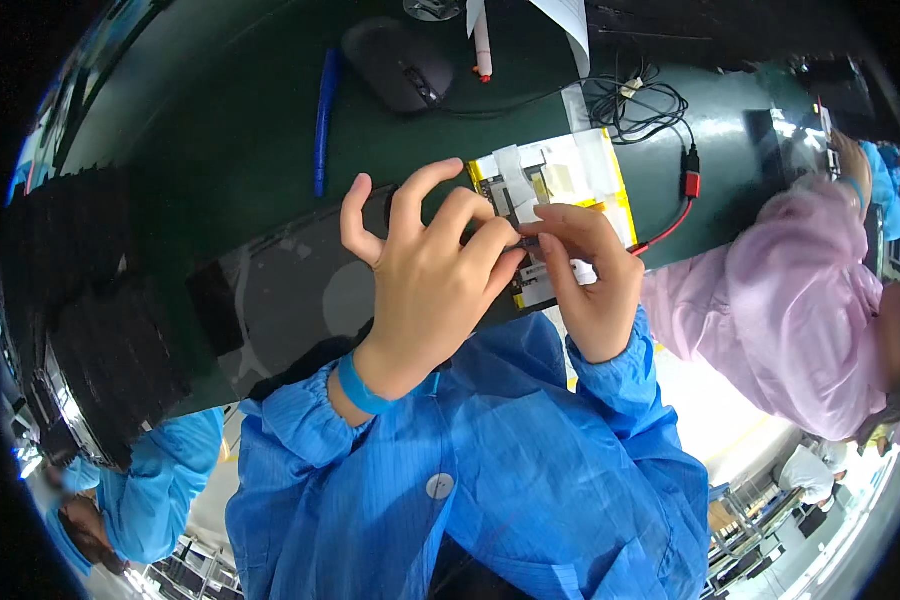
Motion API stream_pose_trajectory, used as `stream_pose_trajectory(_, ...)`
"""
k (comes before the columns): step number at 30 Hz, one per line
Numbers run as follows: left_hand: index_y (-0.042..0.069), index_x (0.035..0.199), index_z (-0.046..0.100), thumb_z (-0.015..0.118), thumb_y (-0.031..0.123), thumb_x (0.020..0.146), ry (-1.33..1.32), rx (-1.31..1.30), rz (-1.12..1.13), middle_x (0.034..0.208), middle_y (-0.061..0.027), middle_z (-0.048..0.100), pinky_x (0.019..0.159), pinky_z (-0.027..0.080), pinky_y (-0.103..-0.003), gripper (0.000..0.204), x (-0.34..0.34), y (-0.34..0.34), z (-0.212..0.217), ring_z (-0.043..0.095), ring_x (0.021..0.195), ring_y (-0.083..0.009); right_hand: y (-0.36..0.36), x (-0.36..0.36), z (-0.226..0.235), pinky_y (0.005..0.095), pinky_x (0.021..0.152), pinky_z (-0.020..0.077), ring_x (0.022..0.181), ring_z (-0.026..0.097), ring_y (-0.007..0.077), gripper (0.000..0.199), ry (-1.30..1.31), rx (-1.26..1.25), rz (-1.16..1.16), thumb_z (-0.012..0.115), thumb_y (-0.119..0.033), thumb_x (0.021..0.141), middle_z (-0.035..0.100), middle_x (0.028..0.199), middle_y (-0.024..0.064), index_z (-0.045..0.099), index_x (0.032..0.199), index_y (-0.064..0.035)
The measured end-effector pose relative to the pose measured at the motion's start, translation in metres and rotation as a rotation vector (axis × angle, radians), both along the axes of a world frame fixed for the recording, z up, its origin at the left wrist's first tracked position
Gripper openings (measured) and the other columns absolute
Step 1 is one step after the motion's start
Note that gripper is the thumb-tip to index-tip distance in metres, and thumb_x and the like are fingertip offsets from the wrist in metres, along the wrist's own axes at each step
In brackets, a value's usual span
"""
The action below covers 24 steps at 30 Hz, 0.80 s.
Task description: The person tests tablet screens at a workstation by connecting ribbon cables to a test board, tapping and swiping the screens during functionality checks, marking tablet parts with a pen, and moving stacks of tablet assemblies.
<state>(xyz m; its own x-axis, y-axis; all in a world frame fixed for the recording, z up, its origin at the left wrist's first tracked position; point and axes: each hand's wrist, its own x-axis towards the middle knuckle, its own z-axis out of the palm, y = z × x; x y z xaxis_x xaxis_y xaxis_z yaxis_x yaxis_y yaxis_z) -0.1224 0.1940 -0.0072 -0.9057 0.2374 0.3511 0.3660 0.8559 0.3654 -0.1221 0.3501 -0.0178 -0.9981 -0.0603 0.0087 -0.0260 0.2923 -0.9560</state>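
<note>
Battery-and-board assembly [568, 172] looks part-done; red cable [667, 234] reaches its edge; left hand [425, 275] and right hand [598, 285] pinch a small dark part [525, 243], its seating unclear.

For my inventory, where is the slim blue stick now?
In the head view's upper left, the blue stick lies on the dark green table, left of the rounded black computer mouse.
</note>
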Motion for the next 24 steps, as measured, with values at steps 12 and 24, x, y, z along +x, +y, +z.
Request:
stream_pose_trajectory(12,0.016,0.074,0.064,0.072,0.019,0.066,-0.094,-0.08,-0.028,0.099,0.0005,0.054,0.1,0.007,-0.065,0.012,0.002,-0.007,-0.002,0.041,0.12,-0.0251,0.01,0.004,-0.018,0.0294,0.067,0.0489,0.079,0.062,0.0247,0.019,0.175,0.197,0.037,0.06,0.007,0.076,0.06,0.089,0.0116,0.065,0.092,-0.0025)
stream_pose_trajectory(24,0.017,0.073,0.062,0.072,0.018,0.066,-0.131,-0.105,-0.045,0.1,0.0019,0.055,0.102,0.007,-0.063,0.013,0.0,-0.007,-0.006,0.041,0.12,-0.0244,0.015,0.004,-0.03,0.0326,0.067,0.0488,0.081,0.059,0.025,0.03,0.421,0.327,0.178,0.067,0.005,0.066,0.058,0.095,0.0097,0.067,0.094,-0.0063)
